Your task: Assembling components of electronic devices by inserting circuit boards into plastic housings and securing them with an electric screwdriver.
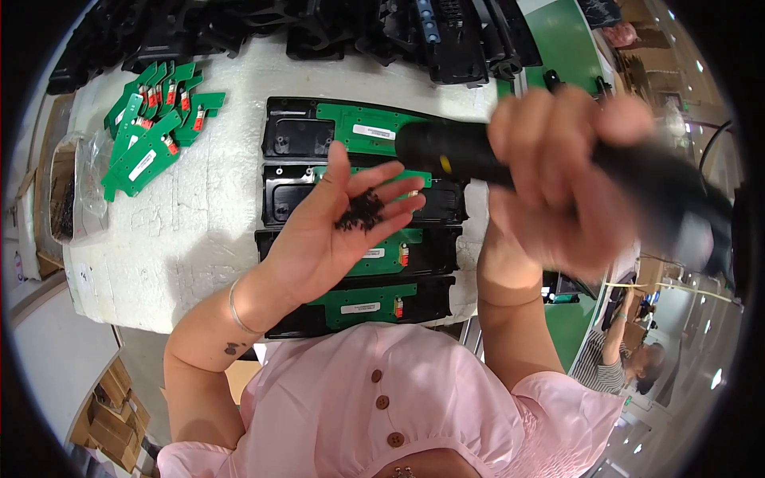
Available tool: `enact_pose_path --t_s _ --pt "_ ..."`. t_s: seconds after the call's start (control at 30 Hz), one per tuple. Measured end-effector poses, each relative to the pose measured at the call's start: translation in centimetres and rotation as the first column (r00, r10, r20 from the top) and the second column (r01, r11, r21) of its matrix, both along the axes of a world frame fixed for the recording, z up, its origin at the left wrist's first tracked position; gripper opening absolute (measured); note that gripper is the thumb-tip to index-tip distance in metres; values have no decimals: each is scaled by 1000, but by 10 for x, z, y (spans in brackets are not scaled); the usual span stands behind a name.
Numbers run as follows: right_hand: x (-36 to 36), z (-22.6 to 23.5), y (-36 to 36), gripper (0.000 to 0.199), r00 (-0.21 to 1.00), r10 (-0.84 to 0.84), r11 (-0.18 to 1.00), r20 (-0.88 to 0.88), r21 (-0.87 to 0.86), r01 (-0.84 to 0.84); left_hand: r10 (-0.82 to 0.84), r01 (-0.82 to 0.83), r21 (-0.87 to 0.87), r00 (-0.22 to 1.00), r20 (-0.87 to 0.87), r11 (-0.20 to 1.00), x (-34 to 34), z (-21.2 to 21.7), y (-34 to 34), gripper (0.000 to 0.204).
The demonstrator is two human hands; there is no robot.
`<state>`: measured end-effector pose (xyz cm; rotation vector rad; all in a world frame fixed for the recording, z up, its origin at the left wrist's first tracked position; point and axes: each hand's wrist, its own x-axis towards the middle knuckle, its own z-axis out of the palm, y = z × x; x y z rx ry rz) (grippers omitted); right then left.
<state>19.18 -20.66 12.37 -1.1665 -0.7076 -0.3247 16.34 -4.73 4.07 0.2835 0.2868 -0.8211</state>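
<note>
My left hand [307,243] is palm up over the black plastic housings, fingers apart and stretched out, with a small heap of black screws [362,211] lying on it. My right hand [550,167], smeared by motion, is wrapped round a black electric screwdriver [454,151] held nearly level. Its front end points left and hides the right part of the farthest housing [299,143]. A green circuit board [351,119] with a white label lies in that housing. Nearer to me, several like housings lie in a column, each with a green board [331,309].
Loose green circuit boards [147,159] with red-and-white parts are piled at the left on the white foam table top [215,199]. Beside them stands a plastic-lined box [76,191]. Black plastic parts [319,32] line the far edge. Another person [613,354] is at the right.
</note>
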Motion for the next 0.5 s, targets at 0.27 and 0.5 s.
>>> enact_pose_path --t_s 0.27,0.5 --pt "55 -18 -6 25 888 -374 926 -267 -56 373 -145 121 146 975 166 982 -1 -8 -1 29" --pt "59 -27 -5 23 887 -346 936 -305 -41 351 -174 129 202 959 224 971 -2 -12 5 22"
